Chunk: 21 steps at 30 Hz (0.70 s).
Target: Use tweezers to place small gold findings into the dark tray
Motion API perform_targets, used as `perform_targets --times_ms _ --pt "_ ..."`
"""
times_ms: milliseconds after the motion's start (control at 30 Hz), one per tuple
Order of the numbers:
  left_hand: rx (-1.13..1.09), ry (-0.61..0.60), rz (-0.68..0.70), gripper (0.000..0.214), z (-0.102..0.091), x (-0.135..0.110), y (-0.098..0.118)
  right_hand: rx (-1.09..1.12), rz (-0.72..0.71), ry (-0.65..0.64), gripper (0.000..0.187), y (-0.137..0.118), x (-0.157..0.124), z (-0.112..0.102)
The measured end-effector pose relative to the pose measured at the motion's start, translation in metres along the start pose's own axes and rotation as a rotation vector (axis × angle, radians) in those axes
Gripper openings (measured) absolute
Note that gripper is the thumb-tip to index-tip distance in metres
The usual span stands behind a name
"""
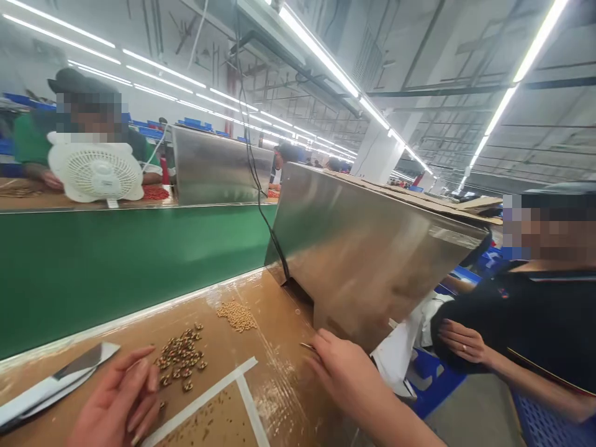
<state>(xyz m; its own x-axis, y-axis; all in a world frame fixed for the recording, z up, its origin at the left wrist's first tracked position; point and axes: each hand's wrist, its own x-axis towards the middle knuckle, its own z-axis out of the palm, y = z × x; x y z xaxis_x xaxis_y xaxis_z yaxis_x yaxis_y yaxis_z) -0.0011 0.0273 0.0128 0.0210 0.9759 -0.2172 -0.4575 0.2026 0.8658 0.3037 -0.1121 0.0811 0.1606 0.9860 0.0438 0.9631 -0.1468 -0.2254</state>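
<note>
My right hand point(342, 366) pinches a thin piece point(306, 345); my left hand point(118, 397) is half curled, its content I cannot tell. Loose parts point(182, 355) and beads point(236, 315) are left toward the table's point(279, 354) far edge.

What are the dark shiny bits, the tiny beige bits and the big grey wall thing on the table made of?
Dark bits: maybe metal or coated plastic; gold glints show, but they're too small to be sure.
Beige bits: perhaps plastic or wood; they're pale and even-coloured, so I can't settle it.
Grey panel: probably bare, satiny sheet metal, given its blurry reflections.
</note>
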Motion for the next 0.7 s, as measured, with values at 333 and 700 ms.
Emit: perform_targets --times_ms 333,700 --pt "-0.085 0.088 0.163 0.055 -0.005 -0.003 0.003 -0.163 0.264 -0.199 0.029 0.071 -0.02 0.07" --pt "-0.128 0.117 0.193 0.052 -0.005 -0.005 0.002 -0.166 0.241 -0.205 0.037 0.104 -0.021 0.093"
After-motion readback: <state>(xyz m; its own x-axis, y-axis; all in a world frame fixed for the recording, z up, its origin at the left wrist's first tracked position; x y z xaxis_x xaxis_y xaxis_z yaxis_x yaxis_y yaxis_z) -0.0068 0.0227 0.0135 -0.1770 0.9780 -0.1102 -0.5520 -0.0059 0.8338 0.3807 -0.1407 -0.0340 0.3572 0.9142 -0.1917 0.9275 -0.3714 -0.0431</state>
